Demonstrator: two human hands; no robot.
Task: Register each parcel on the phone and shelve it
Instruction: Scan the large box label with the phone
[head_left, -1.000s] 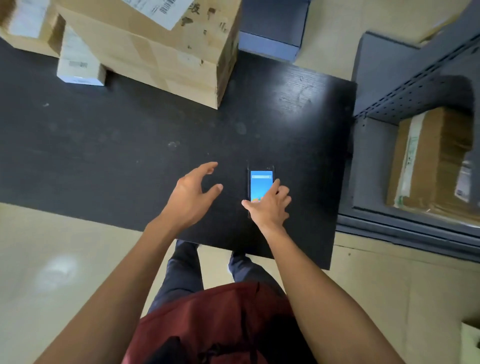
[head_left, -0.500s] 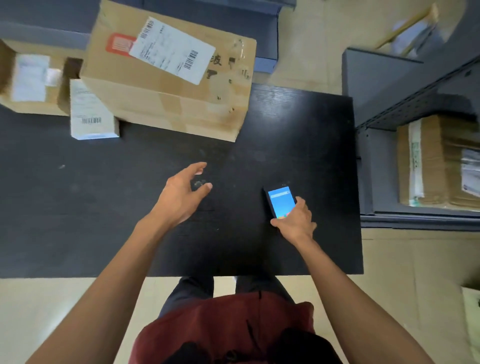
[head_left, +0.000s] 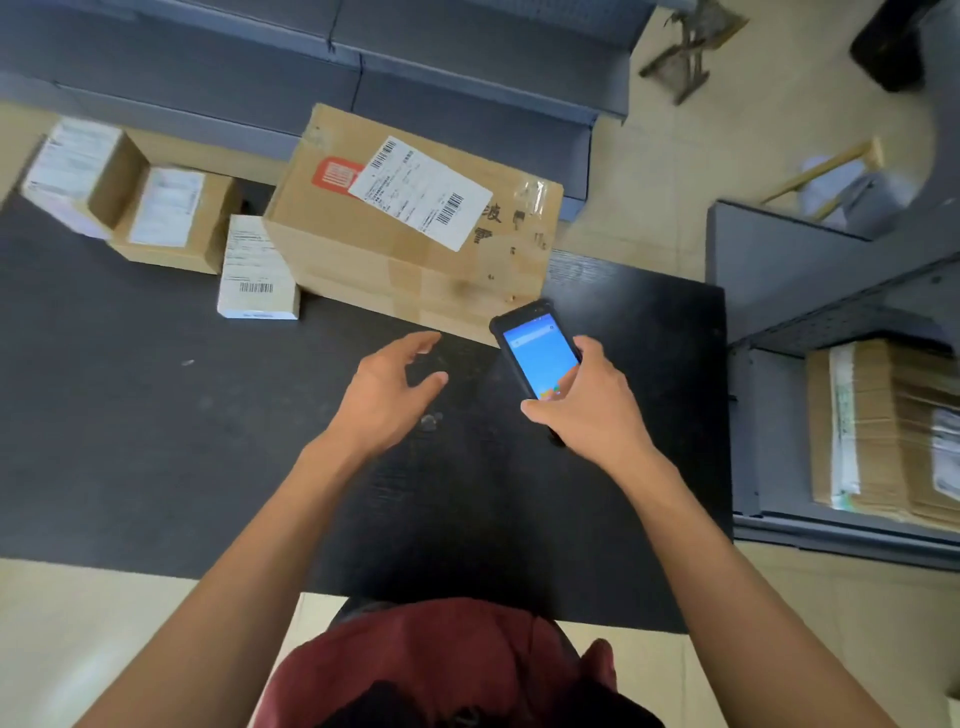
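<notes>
My right hand (head_left: 587, 405) grips a black phone (head_left: 540, 358) with a lit blue screen, lifted above the black table (head_left: 156, 441). My left hand (head_left: 387, 395) hovers over the table with its fingers spread and nothing in it. Just beyond both hands stands a large cardboard parcel (head_left: 410, 234) with a white shipping label and a red sticker on top. A small white box (head_left: 257, 270) leans beside it on the left. Two smaller cardboard parcels (head_left: 171, 218) sit further left.
A grey metal shelf unit (head_left: 769, 364) stands right of the table, with a taped cardboard parcel (head_left: 883, 431) on one level. More grey shelving (head_left: 363, 67) runs behind the table. A broom and clutter (head_left: 831, 176) lie on the beige floor at the upper right.
My right hand picked the phone up off the table and raised it toward the large parcel. The left hand stayed open over the table. The view tilted up, showing more parcels.
</notes>
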